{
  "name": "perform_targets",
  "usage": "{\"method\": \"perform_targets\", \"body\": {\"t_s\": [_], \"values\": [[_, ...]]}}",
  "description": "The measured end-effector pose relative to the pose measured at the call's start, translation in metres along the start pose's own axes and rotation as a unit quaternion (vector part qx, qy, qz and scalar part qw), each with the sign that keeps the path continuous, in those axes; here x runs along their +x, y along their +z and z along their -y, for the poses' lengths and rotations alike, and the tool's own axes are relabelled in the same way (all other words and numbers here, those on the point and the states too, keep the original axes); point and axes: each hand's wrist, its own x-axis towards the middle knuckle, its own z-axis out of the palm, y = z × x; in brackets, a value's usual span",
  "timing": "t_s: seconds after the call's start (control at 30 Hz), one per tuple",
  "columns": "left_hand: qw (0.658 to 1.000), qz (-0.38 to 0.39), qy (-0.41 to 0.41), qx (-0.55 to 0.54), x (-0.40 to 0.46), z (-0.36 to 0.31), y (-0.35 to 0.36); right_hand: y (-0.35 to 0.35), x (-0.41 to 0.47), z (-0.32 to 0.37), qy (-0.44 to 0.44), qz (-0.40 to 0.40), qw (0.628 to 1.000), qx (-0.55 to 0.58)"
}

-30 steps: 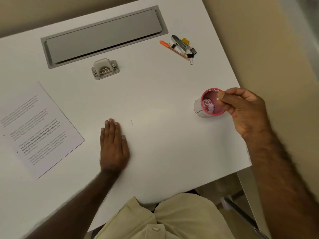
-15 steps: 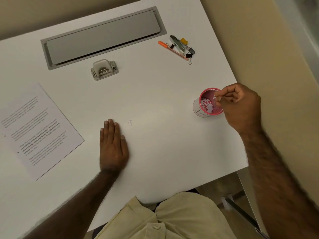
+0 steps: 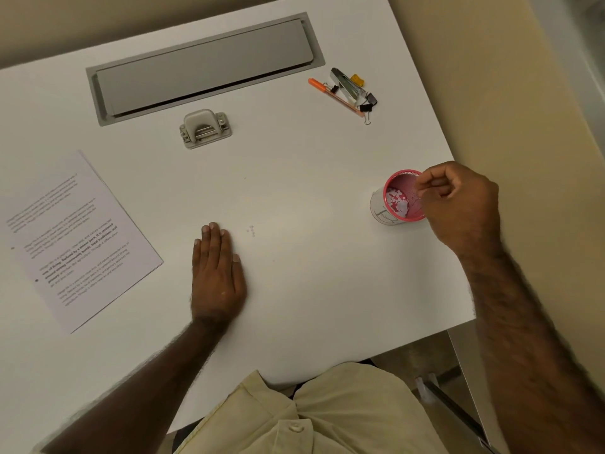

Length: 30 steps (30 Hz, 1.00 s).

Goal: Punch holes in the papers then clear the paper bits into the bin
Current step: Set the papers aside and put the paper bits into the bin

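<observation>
A small pink mesh bin (image 3: 398, 174) stands near the table's right edge, with white paper bits (image 3: 397, 200) lying inside it. My right hand (image 3: 458, 204) hovers over the bin's right rim, thumb and fingertips pinched together above the opening; I see nothing between them. My left hand (image 3: 217, 273) lies flat, palm down, on the table in front of me and holds nothing. A few tiny paper bits (image 3: 251, 230) rest on the table just right of its fingertips. The printed sheet (image 3: 75, 237) lies at the left, with punched holes near its left edge. A grey hole punch (image 3: 204, 127) sits behind the centre.
A long grey cable flap (image 3: 203, 65) is set into the white table (image 3: 311, 273) at the back. An orange pen (image 3: 334, 96), a stapler (image 3: 347, 85) and binder clips (image 3: 368, 104) lie at the back right. The table's edge runs close to the right of the bin.
My right hand has shifted slightly over the bin and curled tighter; the white bit seen at its fingertips earlier is no longer visible. My left hand has stayed flat.
</observation>
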Motion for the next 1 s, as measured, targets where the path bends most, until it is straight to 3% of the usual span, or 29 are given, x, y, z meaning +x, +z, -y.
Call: {"method": "perform_targets", "body": {"t_s": [0.2,0.33,0.47,0.63,0.8,1.0], "values": [[1.000,-0.013,0.009,-0.001,0.001,0.000,-0.001,0.008,-0.002,0.012,0.004,-0.044,0.998,0.047],[1.000,-0.027,0.016,-0.004,0.001,0.000,0.000,0.042,-0.014,0.034,-0.111,-0.033,0.991,0.070],[1.000,-0.025,0.008,-0.008,0.002,0.000,0.000,0.107,-0.027,0.052,-0.213,0.072,0.972,0.063],[1.000,-0.025,-0.001,-0.013,0.002,0.000,-0.002,0.188,-0.027,0.070,-0.287,0.252,0.922,-0.056],[0.999,-0.020,-0.015,-0.020,0.003,-0.003,-0.005,0.240,-0.014,0.089,-0.358,0.256,0.879,-0.181],[0.999,-0.025,-0.014,-0.025,0.002,-0.004,-0.006,0.248,-0.038,0.087,-0.405,0.260,0.849,-0.218]]}}
